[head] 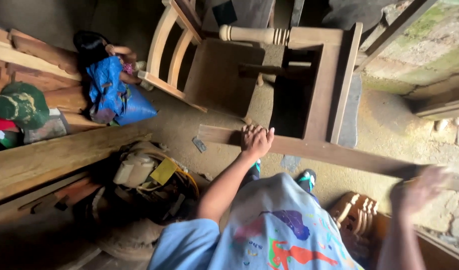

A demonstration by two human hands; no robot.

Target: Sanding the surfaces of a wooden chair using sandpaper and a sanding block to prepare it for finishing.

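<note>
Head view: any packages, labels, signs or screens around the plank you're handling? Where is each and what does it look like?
Blue bag: on the ground left of the chair frame, crumpled, glossy blue plastic.
Yellow tag: on the clutter pile left of the left hand, flat, roughly square; any print too small to tell.
No signs or screens in view.

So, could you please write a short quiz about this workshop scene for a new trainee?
1. True or false: the left hand rests flat on the long brown wooden plank.
2. Which hand looks blurred: A) left, B) right?
3. Fill in: the unfinished pale wooden chair stands on the ____ side of the plank, away from the person.

Key:
1. True.
2. B: the right hand, at the plank's other end, is blurred, so its grip cannot be judged.
3. Far.
</note>
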